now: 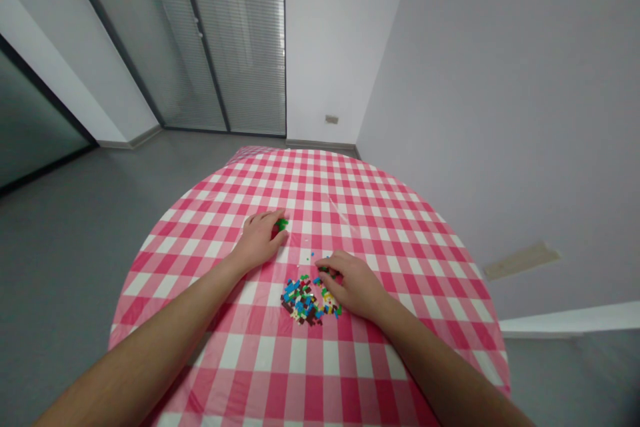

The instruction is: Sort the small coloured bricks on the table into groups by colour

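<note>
Biggest first: plain pale wall, fills most of the right side. Grey floor along the left, more at lower right. Round table under a red-and-white checked tablecloth, centre, its right edge near the wall. Glass partition beyond it, dark frame, slatted blinds. Second dark-framed glass panel at far left.

Both forearms bare, coming in from the bottom corners. Tan strip low on the right wall, slightly tilted.

Left hand: on the cloth left of centre, beyond the pile. Fingers bent, thumb set apart from them, moderate gap. Something green sits at that gap; can't tell if it's pinched or just touched.

Right hand: palm down at the pile's right edge, fingers curled, narrow gap to the thumb. Small bricks show under and between the fingers; can't tell if any is gripped.

Pile of tiny building bricks: on the cloth between the forearms, nearer the wearer than the left hand. Mixed blue, dark brown, green, white, yellow, some red. Mostly blue and brown on the left, yellow and white by the right thumb.

Small wall plate low on the back wall.

Green piece at the left fingertips, shape partly hidden.

Smallest: loose blue brick just beyond the pile, a few other specks near it.
</note>
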The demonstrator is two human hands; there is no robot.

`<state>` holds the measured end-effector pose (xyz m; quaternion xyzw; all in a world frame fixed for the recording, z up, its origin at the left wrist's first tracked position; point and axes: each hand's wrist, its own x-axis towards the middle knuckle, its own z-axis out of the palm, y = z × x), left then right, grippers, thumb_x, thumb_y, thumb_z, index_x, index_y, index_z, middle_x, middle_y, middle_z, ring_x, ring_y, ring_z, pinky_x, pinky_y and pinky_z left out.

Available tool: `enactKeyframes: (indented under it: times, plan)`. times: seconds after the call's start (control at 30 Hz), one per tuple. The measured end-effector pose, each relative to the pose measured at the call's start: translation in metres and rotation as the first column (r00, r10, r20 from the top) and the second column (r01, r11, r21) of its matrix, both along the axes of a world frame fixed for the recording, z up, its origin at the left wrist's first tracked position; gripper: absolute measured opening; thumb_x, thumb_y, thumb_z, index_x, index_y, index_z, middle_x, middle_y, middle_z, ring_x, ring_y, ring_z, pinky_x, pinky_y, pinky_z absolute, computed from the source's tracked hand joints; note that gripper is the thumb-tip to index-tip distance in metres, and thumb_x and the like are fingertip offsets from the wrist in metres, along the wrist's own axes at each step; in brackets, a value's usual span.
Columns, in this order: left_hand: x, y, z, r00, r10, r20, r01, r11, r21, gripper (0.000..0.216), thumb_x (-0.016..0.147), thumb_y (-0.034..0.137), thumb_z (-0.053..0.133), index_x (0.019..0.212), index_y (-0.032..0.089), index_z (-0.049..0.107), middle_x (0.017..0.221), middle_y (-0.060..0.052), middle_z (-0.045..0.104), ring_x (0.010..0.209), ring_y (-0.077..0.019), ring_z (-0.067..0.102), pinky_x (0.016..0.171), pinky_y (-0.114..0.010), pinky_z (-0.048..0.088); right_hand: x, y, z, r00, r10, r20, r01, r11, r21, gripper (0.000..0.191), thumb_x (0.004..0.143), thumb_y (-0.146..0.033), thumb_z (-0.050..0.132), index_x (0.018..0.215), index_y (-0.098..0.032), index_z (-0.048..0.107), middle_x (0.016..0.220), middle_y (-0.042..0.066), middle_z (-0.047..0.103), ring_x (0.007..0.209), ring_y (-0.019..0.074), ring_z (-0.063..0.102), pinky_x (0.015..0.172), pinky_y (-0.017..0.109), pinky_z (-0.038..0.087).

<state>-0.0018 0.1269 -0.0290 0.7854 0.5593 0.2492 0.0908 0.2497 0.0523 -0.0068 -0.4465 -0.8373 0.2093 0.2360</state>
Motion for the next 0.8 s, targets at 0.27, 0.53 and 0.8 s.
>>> enactKeyframes:
  times: [0.27,0.53,0.8]
  plan:
    - [-0.003,-0.004,0.008,0.991,-0.096,0.090,0.094,0.995,0.032,0.030,0.091,0.027,0.055,0.119,0.020,0.062,0.121,-0.011,0.067,0.113,-0.0285,0.059,0.099,-0.048,0.042,0.004,0.004,0.002,0.995,-0.092,0.046,0.093,0.996,-0.009,0.023,0.092,-0.022,0.054,0.106,-0.020,0.072,0.094,0.007,0.071,0.087,0.0194,0.065,0.075,0.031,0.048]
    - [-0.002,-0.033,0.044,0.761,-0.624,0.177,0.648,0.738,-0.186,0.019,0.084,0.009,0.058,0.082,0.021,0.072,0.088,-0.002,0.071,0.085,-0.0169,0.062,0.086,-0.034,0.046,0.006,0.006,0.006,0.989,-0.128,0.076,0.130,0.991,-0.013,0.022,0.093,-0.024,0.053,0.102,-0.021,0.073,0.091,0.006,0.070,0.084,0.0187,0.064,0.075,0.031,0.048]
    - [-0.001,-0.039,0.042,0.669,-0.712,0.213,0.738,0.604,-0.302,0.023,0.079,0.008,0.067,0.093,0.023,0.076,0.080,-0.002,0.066,0.078,-0.0158,0.059,0.073,-0.027,0.045,0.005,0.005,0.007,0.992,-0.107,0.074,0.109,0.994,-0.031,0.022,0.092,-0.023,0.056,0.105,-0.020,0.073,0.092,0.007,0.070,0.085,0.0189,0.064,0.074,0.031,0.047]
